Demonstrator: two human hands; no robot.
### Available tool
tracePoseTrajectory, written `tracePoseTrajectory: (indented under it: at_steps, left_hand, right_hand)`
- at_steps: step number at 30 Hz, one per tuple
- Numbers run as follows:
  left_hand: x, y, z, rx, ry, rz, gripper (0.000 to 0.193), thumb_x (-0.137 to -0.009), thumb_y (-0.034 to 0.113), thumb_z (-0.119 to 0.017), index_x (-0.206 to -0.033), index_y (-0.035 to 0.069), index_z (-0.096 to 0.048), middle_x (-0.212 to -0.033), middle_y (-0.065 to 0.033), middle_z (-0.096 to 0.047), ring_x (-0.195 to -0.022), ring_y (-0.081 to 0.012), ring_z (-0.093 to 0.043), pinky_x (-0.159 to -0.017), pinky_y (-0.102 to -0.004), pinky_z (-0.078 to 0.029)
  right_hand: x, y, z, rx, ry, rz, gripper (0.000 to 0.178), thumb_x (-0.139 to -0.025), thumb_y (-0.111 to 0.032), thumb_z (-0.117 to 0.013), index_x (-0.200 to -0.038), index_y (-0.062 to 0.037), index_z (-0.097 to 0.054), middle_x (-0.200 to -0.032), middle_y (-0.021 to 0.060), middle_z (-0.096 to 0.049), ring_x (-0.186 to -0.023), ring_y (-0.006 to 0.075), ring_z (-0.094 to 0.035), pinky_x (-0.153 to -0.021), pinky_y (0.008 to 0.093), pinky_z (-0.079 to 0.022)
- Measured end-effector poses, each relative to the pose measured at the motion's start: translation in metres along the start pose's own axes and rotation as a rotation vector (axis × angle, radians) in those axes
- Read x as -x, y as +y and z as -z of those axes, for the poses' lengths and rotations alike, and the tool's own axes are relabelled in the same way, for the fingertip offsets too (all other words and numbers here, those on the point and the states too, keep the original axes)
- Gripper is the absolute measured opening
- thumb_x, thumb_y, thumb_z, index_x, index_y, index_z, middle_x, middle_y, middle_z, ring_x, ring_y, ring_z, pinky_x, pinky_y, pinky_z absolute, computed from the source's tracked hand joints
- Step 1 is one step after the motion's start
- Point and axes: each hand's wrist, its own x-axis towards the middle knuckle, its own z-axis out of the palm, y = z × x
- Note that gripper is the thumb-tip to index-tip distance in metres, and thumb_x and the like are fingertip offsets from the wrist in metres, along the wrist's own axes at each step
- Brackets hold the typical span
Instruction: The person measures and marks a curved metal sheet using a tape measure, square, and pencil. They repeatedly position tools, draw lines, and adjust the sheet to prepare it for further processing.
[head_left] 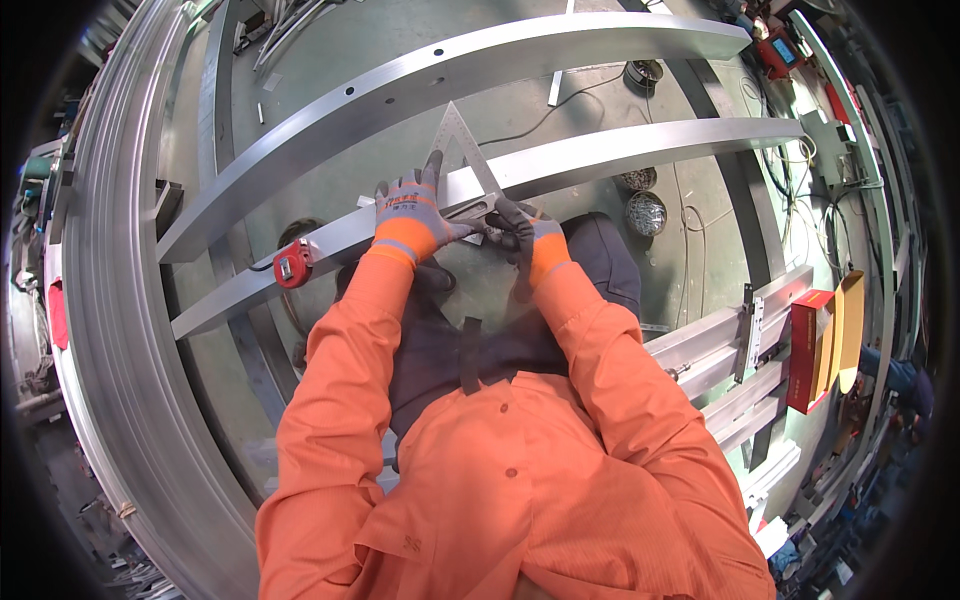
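My left hand [408, 212], in a grey glove with an orange cuff, lies over the nearer silver metal beam [560, 158]. Its forefinger presses along a metal set square [478, 160], whose pointed end stands out past the beam's far side. The thumb reaches down the near side, toward my right hand. My right hand [525, 228], gloved the same way, is closed at the near side of the beam, by the set square's lower right corner. What its fingers pinch is too small and shaded to make out. A red tape measure [293, 264] hangs at the beam's left part.
A second beam [440, 68] with holes runs farther off, and both rest on dark metal rails [745, 190]. Long silver profiles [130, 300] are stacked at the left. Bowls of small metal parts [646, 213] and cables lie on the floor. An opened red and yellow box [812, 345] stands at right.
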Motion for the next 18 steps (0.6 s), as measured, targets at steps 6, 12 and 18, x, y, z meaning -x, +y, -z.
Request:
tracePoseTrajectory:
  at_steps: [6,12,18]
  left_hand:
    - [-0.014,-0.006,-0.008,0.084,0.052,-0.134,0.132,-0.065,0.063,-0.09,-0.17,0.025,-0.02,-0.146,-0.0229,-0.057,-0.135,-0.0436,-0.055,-0.114,-0.0531,-0.044]
    - [-0.017,-0.005,-0.003,0.075,0.031,-0.113,0.128,-0.063,0.061,-0.091,-0.169,0.029,-0.027,-0.141,-0.0214,-0.059,-0.132,-0.043,-0.057,-0.11,-0.0495,-0.048]
    - [-0.019,-0.005,-0.006,0.085,0.076,-0.127,0.128,-0.061,0.062,-0.091,-0.168,0.029,-0.029,-0.138,-0.0213,-0.06,-0.13,-0.0427,-0.058,-0.11,-0.0505,-0.048]
  right_hand:
    - [0.025,-0.038,0.037,0.026,0.114,0.086,0.04,-0.096,-0.027,-0.074,-0.127,-0.0029,-0.069,-0.115,0.0127,-0.076,-0.054,0.0094,-0.044,-0.047,0.0281,-0.038]
    - [0.018,-0.087,0.04,-0.082,0.063,0.366,0.053,-0.105,-0.048,-0.054,-0.121,-0.0001,-0.071,-0.092,0.0118,-0.075,-0.056,0.0128,-0.054,-0.053,0.0269,-0.046]
    - [-0.015,-0.108,0.039,0.262,-0.074,0.467,0.053,-0.107,-0.047,-0.055,-0.115,0.0021,-0.072,-0.072,0.0073,-0.066,-0.061,0.0131,-0.057,-0.058,0.0253,-0.047]
